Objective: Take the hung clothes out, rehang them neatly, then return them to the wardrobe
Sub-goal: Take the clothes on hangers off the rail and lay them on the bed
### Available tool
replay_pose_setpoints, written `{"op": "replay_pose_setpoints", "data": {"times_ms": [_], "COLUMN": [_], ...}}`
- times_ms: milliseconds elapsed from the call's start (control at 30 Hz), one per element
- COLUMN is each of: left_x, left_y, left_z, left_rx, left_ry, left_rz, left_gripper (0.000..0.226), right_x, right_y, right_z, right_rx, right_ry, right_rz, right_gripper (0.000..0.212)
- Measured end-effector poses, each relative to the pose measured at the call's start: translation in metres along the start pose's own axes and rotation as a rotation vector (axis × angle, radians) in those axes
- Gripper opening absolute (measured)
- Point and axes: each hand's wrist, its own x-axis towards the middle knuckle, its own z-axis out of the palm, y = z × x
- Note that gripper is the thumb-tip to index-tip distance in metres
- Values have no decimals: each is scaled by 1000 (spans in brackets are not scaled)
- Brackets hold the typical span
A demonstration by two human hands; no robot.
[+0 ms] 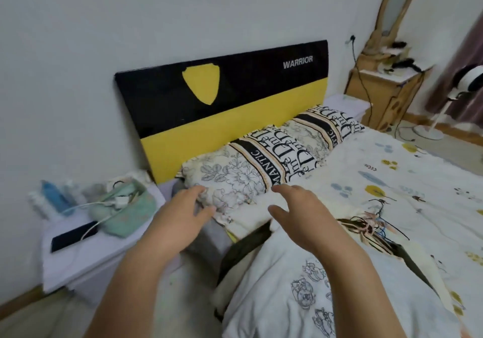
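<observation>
Clothes [308,272] heaped, hangers [376,222] tangled

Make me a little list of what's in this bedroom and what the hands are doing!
place: bedroom, beside a bed
left hand: open, held out over the pillow's corner
right hand: open, held out over the clothes
clothes: piled on the bed, white printed one on top
hangers: tangled bunch on the bed, right of the hands
headboard: black and yellow
nightstand: phone, green pouch, bottles
far corner: mirror, fan
</observation>
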Motion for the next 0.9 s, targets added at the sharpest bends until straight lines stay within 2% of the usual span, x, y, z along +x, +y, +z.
{"op": "replay_pose_setpoints", "data": {"times_ms": [267, 600, 900], "left_x": [-90, -252, -367], "left_y": [-109, -267, -346], "left_z": [-113, -247, -325], "left_rx": [92, 176, 202], "left_ry": [238, 435, 607], "left_rz": [-242, -555, -887], "left_gripper": [57, 58, 61], "right_x": [3, -52, -90], "right_y": [-159, -380, -541], "right_z": [57, 175, 246], "right_rx": [-32, 49, -17], "right_ry": [-106, -240, -409], "right_rz": [-301, -712, -1094], "right_gripper": [42, 55, 54]}}
